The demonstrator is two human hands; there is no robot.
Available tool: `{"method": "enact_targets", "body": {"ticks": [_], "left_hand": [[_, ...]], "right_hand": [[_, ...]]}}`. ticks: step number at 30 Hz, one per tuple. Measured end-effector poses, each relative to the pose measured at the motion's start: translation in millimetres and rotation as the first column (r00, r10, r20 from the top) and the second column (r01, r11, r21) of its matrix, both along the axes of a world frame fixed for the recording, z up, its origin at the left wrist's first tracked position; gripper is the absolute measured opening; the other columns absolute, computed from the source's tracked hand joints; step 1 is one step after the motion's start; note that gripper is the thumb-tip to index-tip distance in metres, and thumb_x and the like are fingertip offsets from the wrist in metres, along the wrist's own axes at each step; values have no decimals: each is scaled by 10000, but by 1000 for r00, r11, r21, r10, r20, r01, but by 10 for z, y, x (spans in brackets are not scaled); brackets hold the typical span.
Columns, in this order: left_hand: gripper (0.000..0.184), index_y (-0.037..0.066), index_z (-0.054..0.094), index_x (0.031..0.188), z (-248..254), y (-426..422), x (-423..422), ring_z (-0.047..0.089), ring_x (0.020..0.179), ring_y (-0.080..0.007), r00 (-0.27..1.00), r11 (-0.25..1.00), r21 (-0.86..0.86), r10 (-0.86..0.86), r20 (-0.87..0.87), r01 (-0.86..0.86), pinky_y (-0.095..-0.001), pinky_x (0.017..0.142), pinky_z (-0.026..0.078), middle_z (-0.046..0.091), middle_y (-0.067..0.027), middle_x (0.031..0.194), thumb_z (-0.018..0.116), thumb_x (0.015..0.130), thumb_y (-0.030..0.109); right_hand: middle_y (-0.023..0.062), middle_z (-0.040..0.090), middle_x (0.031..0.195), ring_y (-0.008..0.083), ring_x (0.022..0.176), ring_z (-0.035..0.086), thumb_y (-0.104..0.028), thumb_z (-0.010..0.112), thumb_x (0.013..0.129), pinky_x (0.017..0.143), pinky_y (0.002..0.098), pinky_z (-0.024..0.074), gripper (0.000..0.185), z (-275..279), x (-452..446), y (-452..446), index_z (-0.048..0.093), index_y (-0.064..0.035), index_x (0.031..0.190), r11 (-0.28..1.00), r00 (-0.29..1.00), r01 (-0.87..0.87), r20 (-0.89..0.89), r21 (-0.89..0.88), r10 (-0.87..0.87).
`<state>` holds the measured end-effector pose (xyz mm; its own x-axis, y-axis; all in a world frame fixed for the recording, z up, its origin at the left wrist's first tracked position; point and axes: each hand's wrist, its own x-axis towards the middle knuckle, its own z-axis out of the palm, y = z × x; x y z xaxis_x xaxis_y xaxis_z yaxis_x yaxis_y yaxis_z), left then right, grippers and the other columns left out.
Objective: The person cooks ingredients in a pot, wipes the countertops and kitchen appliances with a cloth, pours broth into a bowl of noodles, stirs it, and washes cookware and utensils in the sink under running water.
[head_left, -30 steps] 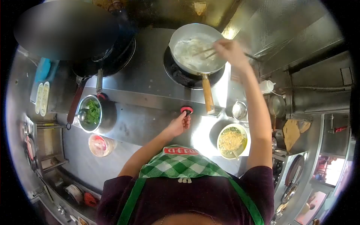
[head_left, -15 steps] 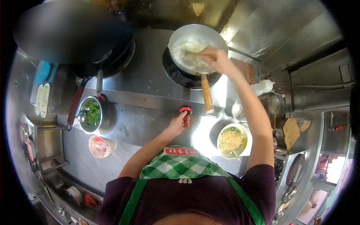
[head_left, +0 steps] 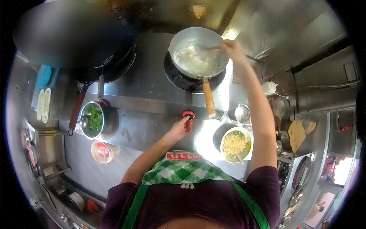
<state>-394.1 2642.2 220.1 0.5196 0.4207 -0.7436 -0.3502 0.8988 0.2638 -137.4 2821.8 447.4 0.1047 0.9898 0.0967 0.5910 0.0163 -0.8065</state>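
My right hand [head_left: 233,50] is closed on chopsticks [head_left: 213,47] at the right rim of a metal pot [head_left: 177,40]; it is slightly blurred. Pale food [head_left: 194,59] lies in cloudy liquid inside the pot, which sits on a dark burner [head_left: 171,78]. The pot's wooden handle [head_left: 208,98] points toward me. My left hand [head_left: 183,127] grips a red and black stove knob [head_left: 188,114] on the front panel. Right of that hand is a bowl [head_left: 235,145] of crumbly tan food and chopped greens, with a spoon in it.
At left, a metal bowl [head_left: 92,119] holds leafy greens and a ladle, near a tub [head_left: 103,152] with pink contents. Behind them are a dark pan [head_left: 122,68] and its long handle. A squeeze bottle [head_left: 270,88] and a small metal container [head_left: 242,113] stand at right.
My right hand moved left over the pot, then back right to its rim with the chopsticks. My left hand stayed on the knob.
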Motion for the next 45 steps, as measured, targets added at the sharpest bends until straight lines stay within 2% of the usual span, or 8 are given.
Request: {"method": "enact_targets", "body": {"ticks": [7, 10, 17, 21, 24, 28, 32, 45], "left_hand": [[206, 90, 539, 758, -10, 6, -36, 491, 575, -110, 999, 999, -38, 6, 38, -4, -244, 563, 434, 535, 0, 677, 590, 805, 283], [190, 88, 539, 753, 27, 2, -5, 484, 565, -101, 998, 998, -46, 47, 37, -45, -234, 546, 431, 531, 2, 673, 602, 798, 261], [163, 81, 545, 761, 47, -41, 64, 483, 556, -68, 993, 994, 68, 94, -78, -88, -219, 521, 431, 538, 15, 670, 635, 768, 217], [152, 87, 547, 769, 125, 12, 53, 489, 554, -65, 990, 996, 67, 61, -127, -53, -217, 519, 438, 541, 13, 674, 634, 767, 211], [150, 89, 547, 770, 107, -23, 17, 494, 556, -70, 994, 999, 34, 39, -101, -35, -217, 520, 441, 542, 12, 673, 635, 768, 210], [150, 87, 547, 773, 47, 19, 26, 496, 554, -79, 997, 999, 37, 40, -63, -38, -218, 518, 443, 542, 10, 672, 629, 775, 212], [155, 81, 544, 778, 28, -1, 54, 492, 546, -83, 997, 1000, 23, 23, -76, -22, -222, 507, 445, 547, 3, 677, 612, 790, 220], [183, 82, 548, 776, 134, 26, 39, 507, 548, -80, 976, 986, 150, -45, -213, 79, -222, 508, 453, 552, 10, 680, 611, 784, 254]], "right_hand": [[171, 623, 776, 233, 714, 614, -150, 582, 772, 672, 303, 467, 213, 69, -357, -248, 620, 26, 885, 946, 899, -315, 346, 82, 269], [173, 623, 779, 241, 696, 610, -142, 567, 781, 660, 308, 463, 204, 247, -286, -508, 617, 26, 886, 937, 936, -348, 71, 22, 346], [186, 614, 768, 274, 686, 611, -119, 567, 757, 634, 321, 472, 167, -19, 54, -457, 612, 25, 831, 960, 984, -44, 177, 277, -6], [170, 603, 767, 271, 715, 602, -62, 558, 709, 669, 313, 470, 146, 21, -300, -630, 613, 19, 817, 953, 913, -280, 339, 114, 228], [154, 607, 757, 256, 702, 602, -76, 567, 719, 666, 312, 471, 152, -122, -189, -567, 612, 25, 822, 966, 972, -194, -102, 171, 213], [154, 621, 799, 224, 710, 610, -107, 567, 771, 668, 293, 468, 171, -5, -285, -674, 610, 12, 887, 948, 931, -298, 251, 109, 264], [157, 620, 824, 245, 715, 611, -104, 573, 771, 662, 304, 472, 162, -85, -402, -640, 615, -12, 897, 912, 927, -373, 104, 170, 360], [55, 597, 877, 114, 792, 567, -125, 530, 843, 655, 217, 440, 183, 289, 58, -1693, 587, 11, 951, 887, 829, 394, -510, 239, -230]]}}
